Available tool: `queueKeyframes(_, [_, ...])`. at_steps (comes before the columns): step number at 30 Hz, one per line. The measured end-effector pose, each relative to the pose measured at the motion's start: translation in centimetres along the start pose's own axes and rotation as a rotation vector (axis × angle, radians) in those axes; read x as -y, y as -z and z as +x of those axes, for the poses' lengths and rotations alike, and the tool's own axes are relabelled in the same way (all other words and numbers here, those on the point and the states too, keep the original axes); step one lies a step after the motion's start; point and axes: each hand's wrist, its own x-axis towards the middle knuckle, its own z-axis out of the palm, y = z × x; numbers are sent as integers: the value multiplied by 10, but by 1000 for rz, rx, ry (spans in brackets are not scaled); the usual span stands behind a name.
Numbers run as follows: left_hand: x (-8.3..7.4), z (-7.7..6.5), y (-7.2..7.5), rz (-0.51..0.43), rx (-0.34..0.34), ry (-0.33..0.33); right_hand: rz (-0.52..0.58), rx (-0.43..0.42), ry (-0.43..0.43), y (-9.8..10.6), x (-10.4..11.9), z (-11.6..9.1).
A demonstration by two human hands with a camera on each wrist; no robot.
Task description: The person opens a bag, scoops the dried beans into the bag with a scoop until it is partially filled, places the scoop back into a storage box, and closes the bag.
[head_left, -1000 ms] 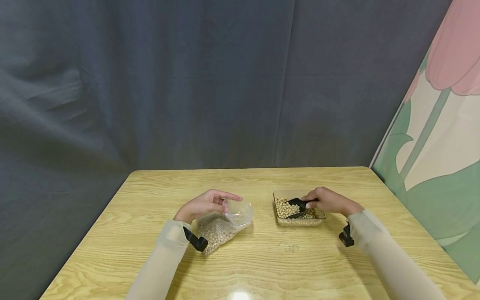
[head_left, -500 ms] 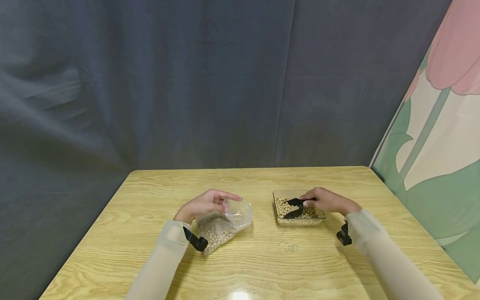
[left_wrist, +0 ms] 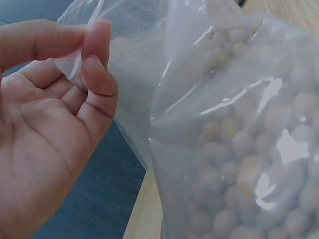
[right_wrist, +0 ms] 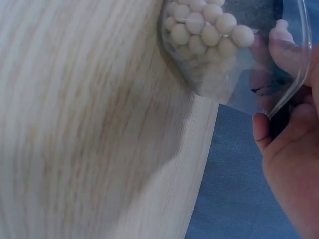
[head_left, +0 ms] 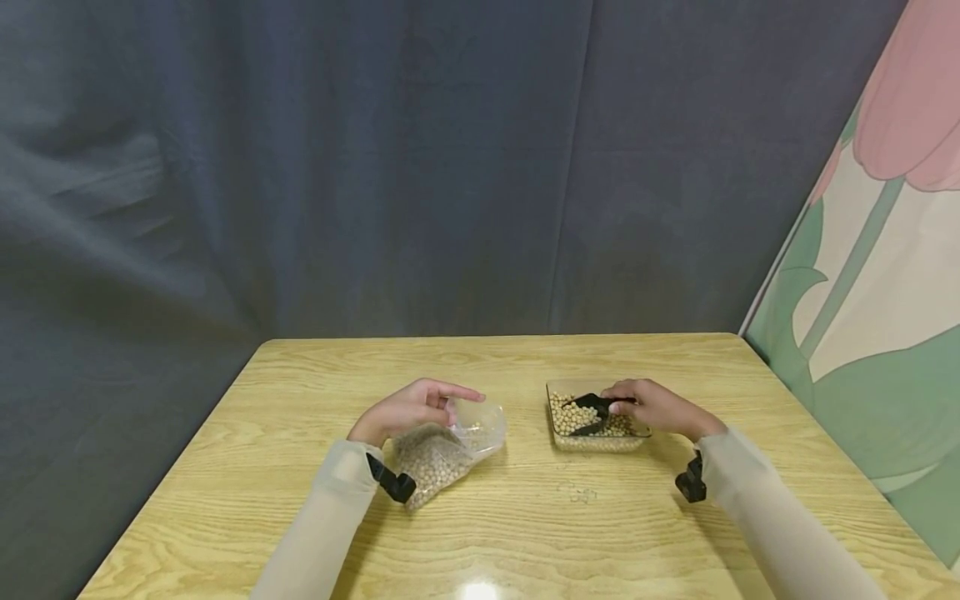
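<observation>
The wood-grained bench (head_left: 525,533) runs nearest, past the bottom of the head view. On it slumps a clear bag (head_left: 433,467) of pale balls, its mouth pinched by the left hand (head_left: 408,410); both match the earlier frames. Bare bench separates it from a clear container (head_left: 600,446) of similar balls, where the right hand (head_left: 660,406), well apart from the left, grips a black scoop (head_left: 592,402), its angle slightly changed since half a second ago. Beyond, bench reaches its far edge, then a dark curtain (head_left: 420,167).
</observation>
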Motion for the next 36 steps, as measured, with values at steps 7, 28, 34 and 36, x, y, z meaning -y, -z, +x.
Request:
queueKeyframes(7, [3, 0, 2, 10, -5, 15, 3, -20, 0, 0, -3, -1])
queueKeyframes(28, [2, 0, 3, -28, 21, -12, 35, -40, 0, 4, -6, -3])
queueKeyframes(34, [3, 0, 2, -23, 17, -14, 47, -49, -14, 4, -5, -5])
queueKeyframes(36, [3, 0, 2, -19, 17, -16, 58, -50, -24, 4, -6, -5])
